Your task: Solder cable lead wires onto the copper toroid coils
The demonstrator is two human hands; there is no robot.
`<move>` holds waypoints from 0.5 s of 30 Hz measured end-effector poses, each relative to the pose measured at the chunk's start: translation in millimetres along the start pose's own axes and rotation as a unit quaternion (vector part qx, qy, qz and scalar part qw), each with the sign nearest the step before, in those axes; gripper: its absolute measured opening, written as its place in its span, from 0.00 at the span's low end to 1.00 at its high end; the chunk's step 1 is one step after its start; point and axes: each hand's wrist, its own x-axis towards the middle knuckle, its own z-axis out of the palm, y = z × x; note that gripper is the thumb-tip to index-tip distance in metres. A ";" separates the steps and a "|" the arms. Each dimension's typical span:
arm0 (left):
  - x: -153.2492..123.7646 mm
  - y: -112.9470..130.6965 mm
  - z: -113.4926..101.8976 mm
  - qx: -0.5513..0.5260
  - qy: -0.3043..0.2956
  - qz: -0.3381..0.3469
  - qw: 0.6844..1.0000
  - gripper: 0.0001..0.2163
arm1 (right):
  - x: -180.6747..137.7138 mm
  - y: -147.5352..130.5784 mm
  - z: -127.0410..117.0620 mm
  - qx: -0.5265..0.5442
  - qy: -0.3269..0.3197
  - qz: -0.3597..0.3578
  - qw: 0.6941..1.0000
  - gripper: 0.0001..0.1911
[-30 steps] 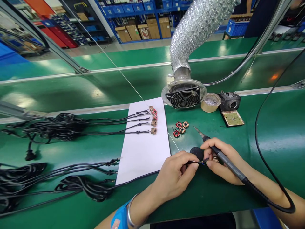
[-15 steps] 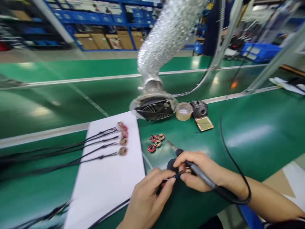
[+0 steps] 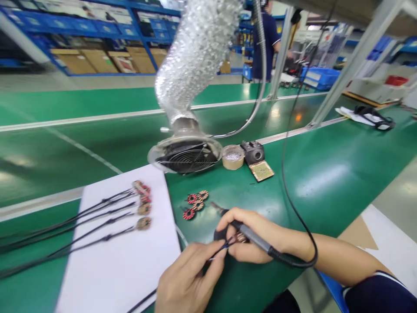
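Observation:
My left hand (image 3: pixel 190 274) pinches the end of a black cable (image 3: pixel 142 301) between thumb and fingers, its thin leads pointing at my right hand. A soldering iron (image 3: pixel 257 240) lies across my right hand (image 3: pixel 260 230), its tip (image 3: pixel 216 207) pointing up and left, away from the leads. The same hand's fingertips also hold a small copper-wound ring coil (image 3: pixel 241 237), partly hidden by the fingers. A dark round object (image 3: pixel 220 234) shows behind those fingers. Beyond the tip, several ring coils (image 3: pixel 197 204), red and copper-coloured, lie on the green bench.
On a white board (image 3: pixel 120 269) at left lie several black cables with coils (image 3: pixel 143 209) on their ends. A fume extractor hood (image 3: pixel 187 156) hangs ahead. Beside it stand a tan ring-shaped holder (image 3: pixel 233 160) and an iron stand (image 3: pixel 256 153) with sponge. A person (image 3: pixel 264 43) stands far back.
The whole view has swung right, so the bench things sit farther left in the picture. Both hands keep their holds on the cable, the coil and the soldering iron.

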 end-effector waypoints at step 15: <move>3.0 2.1 11.3 -0.023 0.095 0.022 0.995 0.04 | -4.6 4.0 -1.3 0.043 -0.004 0.091 0.995 0.20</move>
